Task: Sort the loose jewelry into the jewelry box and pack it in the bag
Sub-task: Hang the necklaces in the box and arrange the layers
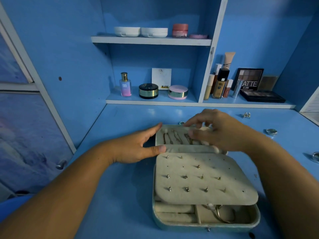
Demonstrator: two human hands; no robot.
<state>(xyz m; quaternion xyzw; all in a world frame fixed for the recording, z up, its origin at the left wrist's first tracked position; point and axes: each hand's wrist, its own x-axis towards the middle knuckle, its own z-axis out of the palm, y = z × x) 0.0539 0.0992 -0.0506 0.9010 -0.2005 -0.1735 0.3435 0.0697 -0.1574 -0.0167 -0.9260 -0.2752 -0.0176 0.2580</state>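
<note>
You sit at a blue desk (112,195) under blue shelves (151,40) lined with cosmetics, and the open jewelry box (207,225) lies flat on the desk right in front of you, its studded earring panel (203,183) folded over the tray. Your left hand (136,149) rests straight-fingered against the lid's left edge, thumb on the hinge. Your right hand (222,130) is blurred, its fingers bent over the chains (172,137) in the lid; I can't tell whether it holds anything. A ring (271,131) and earrings (246,115) lie loose to the right.
</note>
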